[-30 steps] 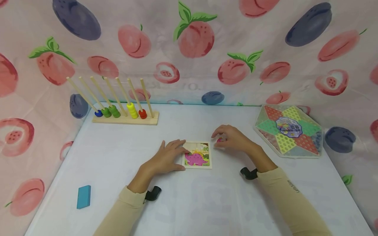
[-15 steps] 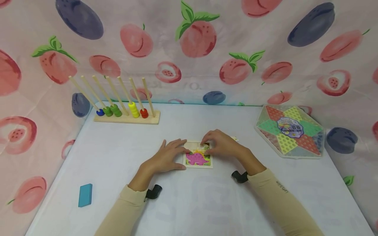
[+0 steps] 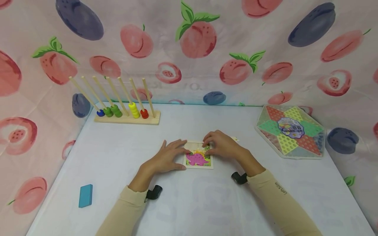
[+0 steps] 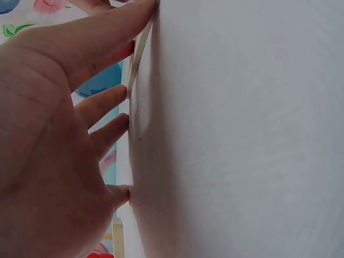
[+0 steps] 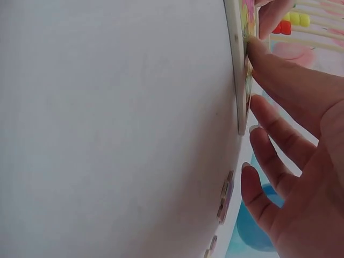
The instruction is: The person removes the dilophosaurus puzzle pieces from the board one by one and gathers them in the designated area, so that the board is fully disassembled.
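A small wooden jigsaw puzzle with a pink dinosaur picture lies flat at the middle of the table; its upper left part shows bare wood. My left hand rests along its left edge, thumb by the lower left corner and a fingertip over the picture. From the right, my right hand touches the puzzle's upper right part with thumb and fingertips. In the right wrist view, the thumb presses on the puzzle's face, and no piece shows between the fingers. Loose puzzle pieces lie beyond the right hand, mostly hidden in the head view.
A wooden peg abacus with coloured beads stands at the back left. A hexagonal Chinese checkers board lies at the back right. Toward the front left sits a blue block. A fruit-print cloth hangs behind the table.
My right hand has moved left, bringing a pinkish puzzle piece from beside the puzzle onto its upper right part. The left hand stays at the left edge.
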`<action>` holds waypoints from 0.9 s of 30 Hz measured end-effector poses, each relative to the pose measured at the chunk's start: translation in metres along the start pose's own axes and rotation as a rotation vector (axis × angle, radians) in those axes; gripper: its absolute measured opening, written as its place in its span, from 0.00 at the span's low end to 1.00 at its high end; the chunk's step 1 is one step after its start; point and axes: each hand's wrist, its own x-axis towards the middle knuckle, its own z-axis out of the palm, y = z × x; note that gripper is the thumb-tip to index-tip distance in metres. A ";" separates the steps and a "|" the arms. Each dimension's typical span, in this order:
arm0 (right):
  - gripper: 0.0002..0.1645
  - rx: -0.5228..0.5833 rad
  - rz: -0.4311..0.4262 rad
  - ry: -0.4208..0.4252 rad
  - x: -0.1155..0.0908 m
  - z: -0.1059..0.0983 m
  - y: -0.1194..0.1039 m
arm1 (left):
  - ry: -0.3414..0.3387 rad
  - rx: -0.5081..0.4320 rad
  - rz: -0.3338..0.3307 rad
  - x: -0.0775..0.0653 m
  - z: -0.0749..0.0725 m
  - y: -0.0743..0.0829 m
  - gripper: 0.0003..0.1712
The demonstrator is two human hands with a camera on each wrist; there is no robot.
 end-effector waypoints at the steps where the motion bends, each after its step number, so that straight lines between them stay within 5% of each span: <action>1: 0.13 0.006 0.002 0.001 0.000 0.000 0.000 | 0.001 -0.001 0.001 0.000 0.000 0.000 0.33; 27: 0.08 0.017 0.043 0.008 0.004 0.002 -0.002 | 0.002 0.004 -0.015 0.001 0.001 0.002 0.33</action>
